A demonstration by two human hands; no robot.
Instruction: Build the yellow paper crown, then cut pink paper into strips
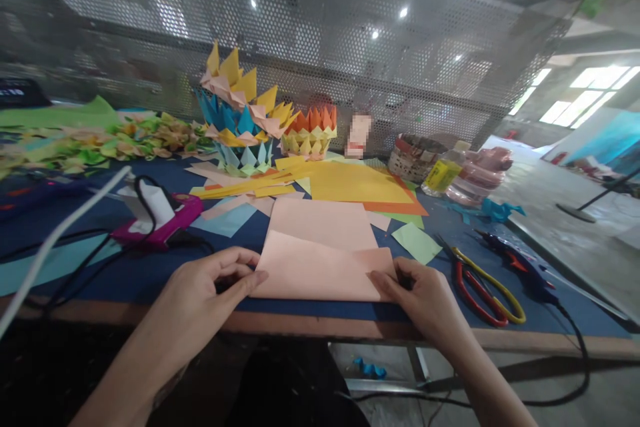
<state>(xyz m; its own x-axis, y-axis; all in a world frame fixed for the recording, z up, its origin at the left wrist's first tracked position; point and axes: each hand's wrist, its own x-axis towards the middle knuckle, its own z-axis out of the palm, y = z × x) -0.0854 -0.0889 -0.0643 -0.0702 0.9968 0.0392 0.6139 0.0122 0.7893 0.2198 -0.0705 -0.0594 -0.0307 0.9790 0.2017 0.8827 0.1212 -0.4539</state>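
A pale pink sheet of paper (pixel 320 267) lies at the front edge of the blue tabletop, its near part folded over toward the back. My left hand (pixel 215 283) pinches the paper's left edge between thumb and fingers. At the opposite edge, my right hand (pixel 417 290) grips the folded layer, thumb on top. The fold's upper edge runs at a slight slant, and a raised flap shows at the right. To the right of my right hand lie scissors (pixel 483 290) with red and yellow handles.
A glue gun (pixel 520 263) with a cable rests at the right. Behind the paper are yellow sheets (pixel 357 181) and folded-paper baskets (pixel 240 127). A purple power strip (pixel 160 223) with cords sits left, near a heap of folded pieces (pixel 150 137). A bottle (pixel 443 170) stands back right.
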